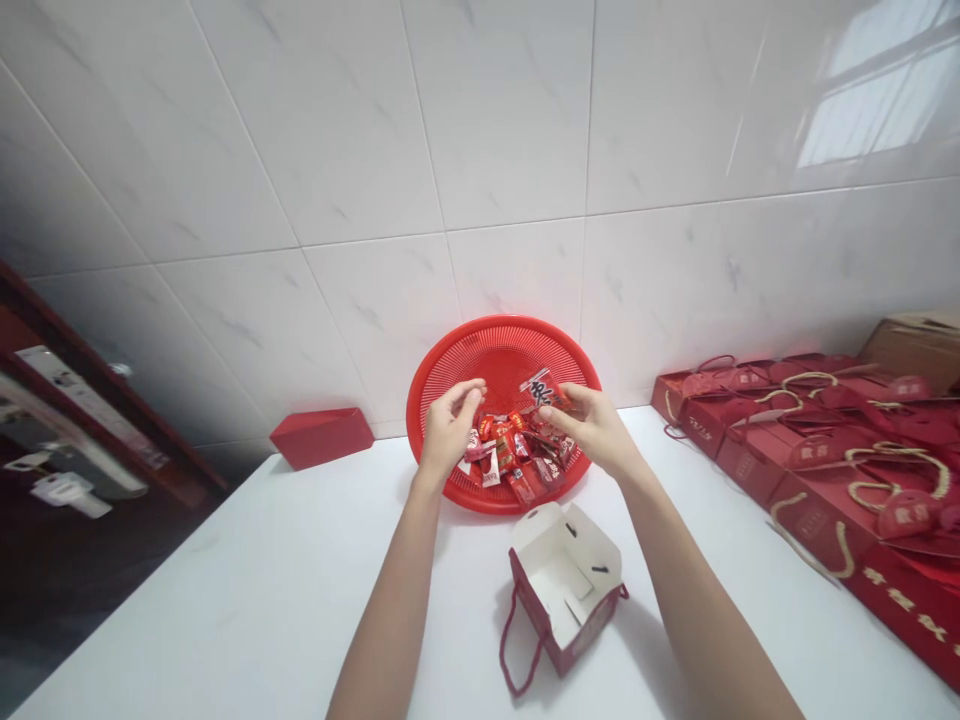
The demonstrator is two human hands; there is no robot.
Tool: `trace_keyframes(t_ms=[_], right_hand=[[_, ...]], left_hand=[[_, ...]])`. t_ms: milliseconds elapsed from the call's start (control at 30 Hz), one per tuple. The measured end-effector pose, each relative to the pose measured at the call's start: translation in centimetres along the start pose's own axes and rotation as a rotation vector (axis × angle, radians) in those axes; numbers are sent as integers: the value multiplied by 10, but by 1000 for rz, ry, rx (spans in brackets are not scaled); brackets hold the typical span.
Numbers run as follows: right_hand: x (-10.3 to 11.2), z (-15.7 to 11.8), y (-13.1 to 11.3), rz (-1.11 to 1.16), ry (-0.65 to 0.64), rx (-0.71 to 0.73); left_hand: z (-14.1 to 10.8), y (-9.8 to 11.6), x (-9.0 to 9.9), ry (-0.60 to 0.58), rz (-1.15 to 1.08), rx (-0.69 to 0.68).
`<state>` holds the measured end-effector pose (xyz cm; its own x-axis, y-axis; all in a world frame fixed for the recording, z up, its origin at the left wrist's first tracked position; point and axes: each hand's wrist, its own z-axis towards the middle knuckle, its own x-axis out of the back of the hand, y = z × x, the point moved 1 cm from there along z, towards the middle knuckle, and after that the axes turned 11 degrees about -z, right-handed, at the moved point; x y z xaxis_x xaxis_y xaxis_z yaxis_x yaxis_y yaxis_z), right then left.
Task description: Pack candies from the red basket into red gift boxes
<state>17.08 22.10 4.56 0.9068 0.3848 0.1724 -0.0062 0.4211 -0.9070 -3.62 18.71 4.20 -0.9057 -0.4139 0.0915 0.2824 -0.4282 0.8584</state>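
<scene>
A red mesh basket point(499, 348) leans against the tiled wall, with many wrapped sweets point(506, 450) in its lower part. My right hand point(592, 420) grips a red packet point(541, 390) with a dark character on it, over the basket's right side. Above the basket's left side is my left hand point(452, 425), its thumb and fingers curled towards each other; nothing shows between them. Between my forearms stands an open box point(566, 590), dark red outside and white inside, with a red cord handle hanging at its left. No sweets show inside it.
Rows of closed red gift boxes point(817, 480) with cord handles fill the right side of the white table point(247, 610). A red block-shaped box point(322, 438) sits at the back left. Behind the gift boxes is a brown carton point(911, 345). A door point(97, 400) is at far left.
</scene>
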Motion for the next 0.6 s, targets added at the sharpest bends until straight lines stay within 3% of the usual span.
trace_keyframes(t_ms=[100, 200, 433, 600], right_hand=[[10, 0, -1, 65, 90, -28], [15, 0, -3, 97, 122, -57], [21, 1, -4, 78, 132, -101], [25, 0, -2, 51, 147, -102]], left_hand=[[8, -22, 9, -13, 330, 85], [12, -41, 6, -75, 614, 135], [12, -61, -10, -124, 729, 162], [9, -65, -13, -94, 776, 133]])
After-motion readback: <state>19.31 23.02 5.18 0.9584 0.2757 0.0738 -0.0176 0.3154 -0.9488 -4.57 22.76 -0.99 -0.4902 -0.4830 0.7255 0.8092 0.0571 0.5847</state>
